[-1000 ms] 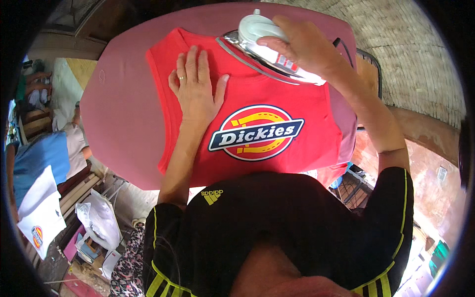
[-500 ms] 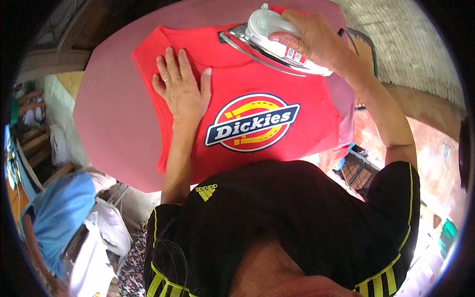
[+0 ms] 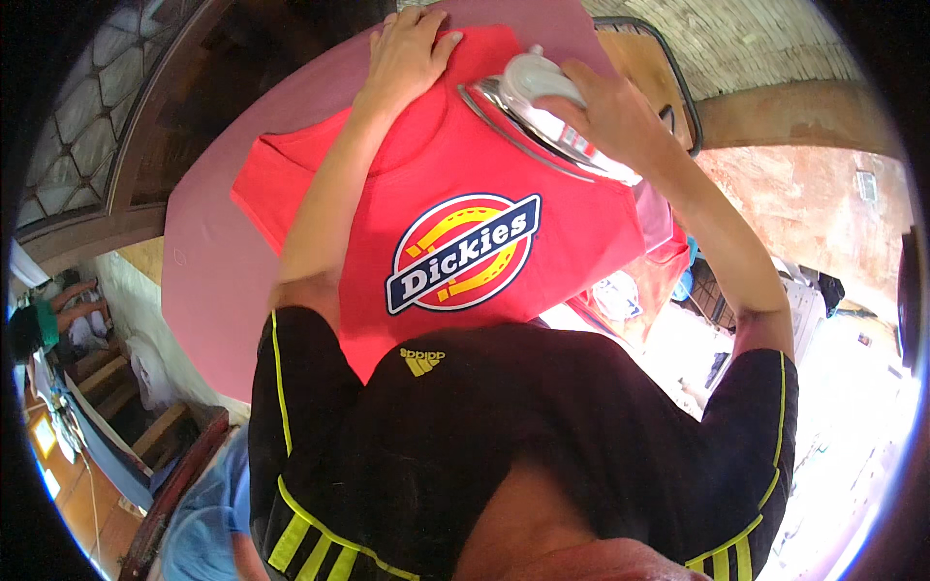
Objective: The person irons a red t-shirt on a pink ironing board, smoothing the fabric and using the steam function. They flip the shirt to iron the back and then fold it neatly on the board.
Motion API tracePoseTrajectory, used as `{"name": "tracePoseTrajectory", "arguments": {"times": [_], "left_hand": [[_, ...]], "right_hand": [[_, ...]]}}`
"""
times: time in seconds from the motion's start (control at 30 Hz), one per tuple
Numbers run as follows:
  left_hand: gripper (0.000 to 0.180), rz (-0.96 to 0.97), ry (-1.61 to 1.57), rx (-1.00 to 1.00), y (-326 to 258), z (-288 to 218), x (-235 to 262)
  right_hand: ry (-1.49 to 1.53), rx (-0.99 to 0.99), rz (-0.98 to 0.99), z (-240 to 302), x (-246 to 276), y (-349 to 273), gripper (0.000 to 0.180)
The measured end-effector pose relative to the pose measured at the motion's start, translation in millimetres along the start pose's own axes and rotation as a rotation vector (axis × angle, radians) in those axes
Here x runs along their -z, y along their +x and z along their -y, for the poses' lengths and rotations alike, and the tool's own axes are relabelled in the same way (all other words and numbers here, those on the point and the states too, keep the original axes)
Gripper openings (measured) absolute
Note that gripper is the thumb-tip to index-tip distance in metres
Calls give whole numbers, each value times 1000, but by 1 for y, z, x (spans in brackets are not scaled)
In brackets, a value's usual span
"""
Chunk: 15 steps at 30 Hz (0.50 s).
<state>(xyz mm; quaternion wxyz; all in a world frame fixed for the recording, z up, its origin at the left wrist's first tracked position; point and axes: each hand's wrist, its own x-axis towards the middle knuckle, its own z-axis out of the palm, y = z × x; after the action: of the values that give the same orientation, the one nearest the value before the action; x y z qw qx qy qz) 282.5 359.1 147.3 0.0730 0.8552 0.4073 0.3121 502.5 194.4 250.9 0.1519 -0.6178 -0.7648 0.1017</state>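
Observation:
A red sleeveless shirt [image 3: 581, 208] with a round blue, white and yellow printed emblem lies spread over the pink padded ironing board [image 3: 208, 290]. My right hand [image 3: 620, 111] is wrapped round the handle of a white iron [image 3: 533, 82]. The iron's metal soleplate rests on the shirt's upper right part, near the armhole. My left hand [image 3: 409, 56] lies at the far shoulder of the shirt, fingers stretched out over its edge and thumb apart. My left forearm crosses above the neckline and hides part of it.
Another red printed garment [image 3: 644, 286] hangs below the board's right side. A wooden chair with a dark metal frame [image 3: 644, 73] stands beyond the board. At far left are a dark-framed lattice window [image 3: 82, 145] and shelves with cluttered items. Blue cloth [image 3: 208, 504] sits at lower left.
My left hand has moved from the shirt's left side to its far shoulder. The shirt is turned and shifted on the board. The iron stays in my right hand, slightly lower in view.

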Motion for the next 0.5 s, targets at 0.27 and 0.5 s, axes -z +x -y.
{"name": "tracePoseTrajectory", "arguments": {"times": [0.27,0.5], "left_hand": [[21,241,-177,-82,46,35,-17],[19,108,-226,-83,32,30,-18]], "right_hand": [[-46,43,-224,-26,-14,-6,45],[27,18,-477,-25,-30,42,38]]}}
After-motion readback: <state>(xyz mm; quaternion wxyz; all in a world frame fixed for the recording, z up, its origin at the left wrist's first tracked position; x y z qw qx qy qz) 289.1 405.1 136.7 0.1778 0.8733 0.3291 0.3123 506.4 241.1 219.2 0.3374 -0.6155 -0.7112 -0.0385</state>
